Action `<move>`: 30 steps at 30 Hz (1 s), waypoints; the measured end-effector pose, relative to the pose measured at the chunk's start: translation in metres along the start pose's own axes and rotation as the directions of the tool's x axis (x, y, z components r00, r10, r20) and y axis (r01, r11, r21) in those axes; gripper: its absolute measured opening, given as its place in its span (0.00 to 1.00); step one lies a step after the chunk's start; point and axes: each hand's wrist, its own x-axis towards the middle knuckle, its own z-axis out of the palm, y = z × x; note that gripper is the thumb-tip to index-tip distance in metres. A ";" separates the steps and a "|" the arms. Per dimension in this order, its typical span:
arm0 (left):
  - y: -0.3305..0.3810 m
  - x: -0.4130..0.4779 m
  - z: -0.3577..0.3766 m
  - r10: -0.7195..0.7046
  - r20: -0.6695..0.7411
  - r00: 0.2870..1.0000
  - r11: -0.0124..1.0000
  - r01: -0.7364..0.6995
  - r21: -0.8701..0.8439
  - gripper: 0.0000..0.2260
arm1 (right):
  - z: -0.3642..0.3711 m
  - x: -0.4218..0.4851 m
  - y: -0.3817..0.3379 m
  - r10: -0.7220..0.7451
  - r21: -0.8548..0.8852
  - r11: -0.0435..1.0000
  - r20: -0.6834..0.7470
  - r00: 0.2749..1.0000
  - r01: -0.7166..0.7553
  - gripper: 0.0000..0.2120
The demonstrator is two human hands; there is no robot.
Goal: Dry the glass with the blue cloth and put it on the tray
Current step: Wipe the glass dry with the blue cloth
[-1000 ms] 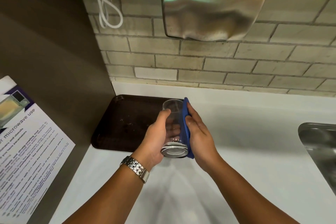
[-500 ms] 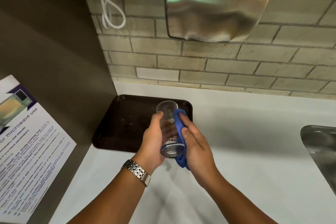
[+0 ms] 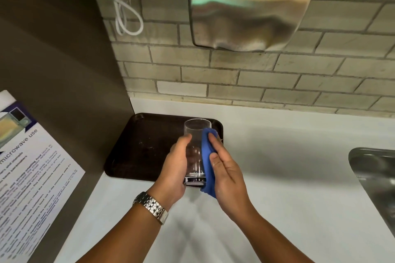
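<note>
Over the near right corner of the tray (image 3: 145,141), our left hand (image 3: 175,168) curls round the upright glass (image 3: 195,151), while our right hand (image 3: 226,173) presses the blue cloth (image 3: 206,156) flat to its side, fingers near straight. Drying looks under way, we judge; set-down not yet done. Bare tray lies just left; worktop (image 3: 277,166) open rightward, sink (image 3: 376,177) well apart.

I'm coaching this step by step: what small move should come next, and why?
Probably lower the glass upright onto the tray, if it is dry. The left hand grips it over the tray's near edge; the right hand presses the cloth against its side.
</note>
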 end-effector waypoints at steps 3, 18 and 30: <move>-0.006 -0.002 0.004 0.024 -0.029 0.999 1.000 -0.024 0.019 0.24 | -0.004 0.012 -0.006 0.073 0.052 0.996 -0.032 0.997 -0.071 0.19; 0.005 -0.002 -0.001 0.021 -0.007 1.000 1.000 -0.021 0.016 0.20 | -0.001 0.008 -0.008 0.077 0.081 0.994 -0.035 0.996 -0.074 0.20; 0.003 0.000 -0.004 -0.033 0.079 0.996 0.999 0.034 -0.014 0.28 | 0.002 0.013 -0.027 0.075 0.005 0.997 -0.076 0.994 -0.075 0.21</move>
